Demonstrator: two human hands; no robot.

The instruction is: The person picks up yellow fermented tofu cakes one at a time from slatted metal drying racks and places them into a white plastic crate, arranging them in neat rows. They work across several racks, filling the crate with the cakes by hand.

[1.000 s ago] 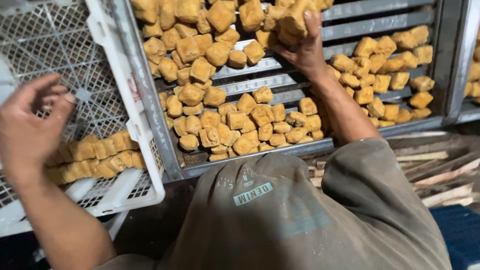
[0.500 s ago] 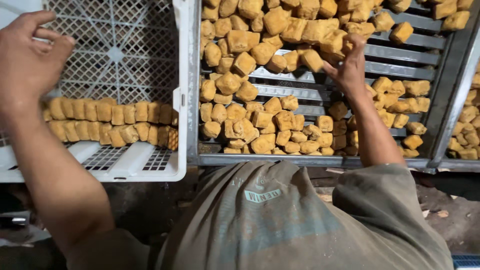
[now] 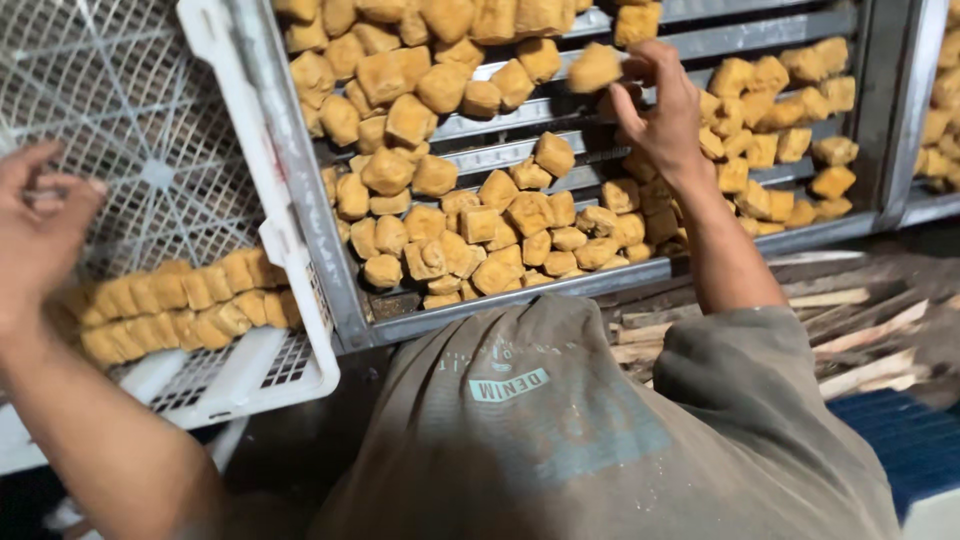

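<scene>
My right hand (image 3: 662, 112) reaches up into a heap of golden-brown fried cubes (image 3: 470, 215) lying on a slatted metal tray (image 3: 600, 285). Its fingers are spread and hold nothing, and one cube (image 3: 594, 68) sits at the fingertips. At the far left my left hand (image 3: 38, 222) is over the mesh of a tilted white plastic crate (image 3: 250, 120), fingers apart and empty. A neat double row of the same cubes (image 3: 170, 305) lies along the crate's lower edge, just right of that hand.
My grey-brown shirt (image 3: 560, 440) fills the lower middle. More cubes lie on a second metal tray (image 3: 940, 110) at the right edge. Split wood pieces (image 3: 860, 320) are stacked below the trays, and a blue surface (image 3: 900, 440) shows at bottom right.
My left hand has dropped from the crate's upper rim to its mesh side. My right hand stays among the upper cubes, fingers now more spread. The view has shifted.
</scene>
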